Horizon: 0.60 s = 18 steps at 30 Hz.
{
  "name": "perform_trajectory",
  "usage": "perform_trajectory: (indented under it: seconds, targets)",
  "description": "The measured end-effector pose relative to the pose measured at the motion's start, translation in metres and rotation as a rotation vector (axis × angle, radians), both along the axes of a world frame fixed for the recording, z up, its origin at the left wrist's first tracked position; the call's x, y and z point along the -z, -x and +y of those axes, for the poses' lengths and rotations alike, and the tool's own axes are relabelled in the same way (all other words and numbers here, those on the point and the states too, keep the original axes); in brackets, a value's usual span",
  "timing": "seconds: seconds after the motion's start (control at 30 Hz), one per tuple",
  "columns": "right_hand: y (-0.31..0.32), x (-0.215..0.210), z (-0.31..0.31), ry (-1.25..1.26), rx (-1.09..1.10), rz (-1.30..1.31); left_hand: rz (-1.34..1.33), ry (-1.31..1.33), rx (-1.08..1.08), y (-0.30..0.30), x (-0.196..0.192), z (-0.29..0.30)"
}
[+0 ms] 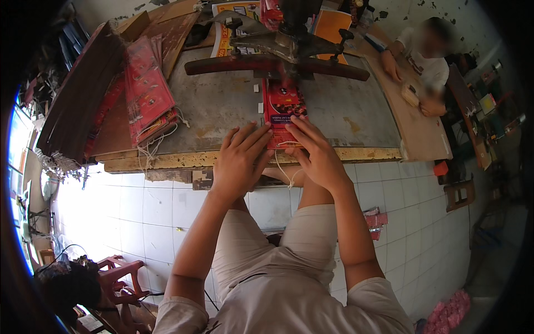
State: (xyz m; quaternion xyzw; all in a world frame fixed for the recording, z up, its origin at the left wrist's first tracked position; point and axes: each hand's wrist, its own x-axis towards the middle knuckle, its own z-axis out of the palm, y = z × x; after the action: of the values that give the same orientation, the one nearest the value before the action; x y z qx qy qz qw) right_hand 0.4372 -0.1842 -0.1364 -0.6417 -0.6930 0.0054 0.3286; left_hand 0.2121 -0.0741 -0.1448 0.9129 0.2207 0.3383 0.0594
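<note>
A flat red printed paper bag (285,103) with a white cord handle lies on the grey metal table top (222,106). Its far end is under a dark metal press (278,61). My left hand (239,158) has its fingers stretched out, the tips at the bag's left edge. Across the bag's near right part lie the extended fingers of my right hand (320,153). The cord hangs over the table's front edge between my hands. Two small white blocks (260,108) sit on the metal just left of the bag.
To the left lie a pile of red bags (147,94) with white cords and a tall dark stack (83,83) of flat pieces. At the right, another person's hands hold a small tan bundle (410,96). Red stools (125,275) stand on the tiled floor (150,206).
</note>
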Motion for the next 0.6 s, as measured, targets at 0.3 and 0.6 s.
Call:
perform_trajectory:
  seconds: [0.3, 0.6]
  targets:
    - [-0.0016, 0.0006, 0.0067, 0.018, 0.002, -0.003, -0.002, 0.019, -0.036, -0.0029, 0.0008, 0.0019]
    - [-0.0020, 0.0001, 0.0067, 0.020, 0.000, 0.009, -0.020, 0.029, -0.058, -0.0039, 0.0012, 0.0007]
